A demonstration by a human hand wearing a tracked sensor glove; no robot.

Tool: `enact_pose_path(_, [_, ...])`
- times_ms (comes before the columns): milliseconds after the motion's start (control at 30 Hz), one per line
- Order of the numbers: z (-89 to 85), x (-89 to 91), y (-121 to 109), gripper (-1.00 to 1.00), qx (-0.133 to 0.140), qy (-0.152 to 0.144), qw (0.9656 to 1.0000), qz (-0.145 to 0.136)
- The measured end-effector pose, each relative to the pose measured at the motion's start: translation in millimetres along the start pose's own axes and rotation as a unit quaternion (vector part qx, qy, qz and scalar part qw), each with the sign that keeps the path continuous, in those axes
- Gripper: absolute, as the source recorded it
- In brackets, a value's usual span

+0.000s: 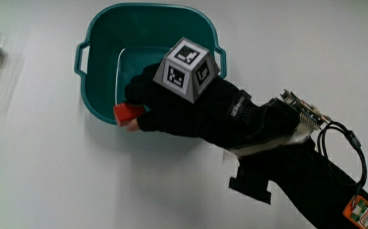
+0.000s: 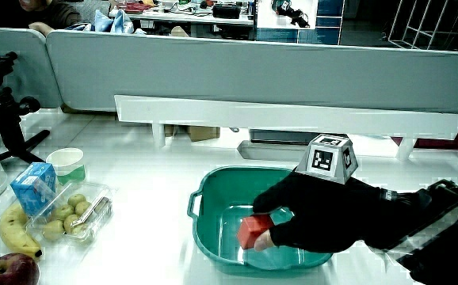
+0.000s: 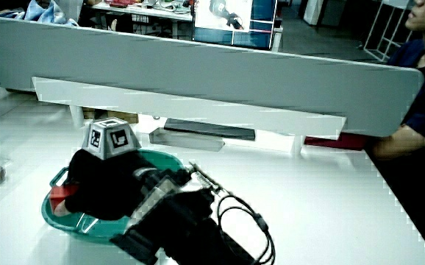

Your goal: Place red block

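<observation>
- Inside the teal basin (image 1: 101, 38), close to its wall nearest the person, the red block (image 1: 127, 113) sat pinched in the fingertips of the hand (image 1: 184, 111); it showed in both side views too (image 2: 253, 230) (image 3: 59, 194).
- The hand (image 2: 316, 214), fingers clamped on the block, reached over the basin's rim (image 2: 200, 198), the patterned cube (image 1: 186, 69) on its back.
- The forearm (image 1: 298, 172) lay on the white table (image 1: 44, 172), carrying a cable (image 1: 346, 137).
- In a side view, a clear tray of small fruit (image 2: 74, 214), a blue carton (image 2: 34, 187), a cup (image 2: 66, 164), a banana (image 2: 13, 231) and an apple (image 2: 9, 271) stood well apart from the basin.
</observation>
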Motion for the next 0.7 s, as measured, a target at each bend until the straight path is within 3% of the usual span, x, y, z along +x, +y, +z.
enact_pose_path(167, [0.6,18.3,6.9,0.00,-0.002,0.024,0.9995,-0.021])
enact_pose_path(233, [0.9,24.3,8.9,0.00,-0.002,0.011,0.9993,-0.036])
enact_pose_path(300, [-0.6,32.8,11.3,0.00,0.000,0.017,0.9987,-0.047])
enact_pose_path(567, [-13.3,65.5,20.2,0.00,-0.010,0.039,0.9944,-0.098])
enact_pose_path(700, [-14.2,73.7,23.2,0.00,-0.013,0.049,0.9928,-0.109])
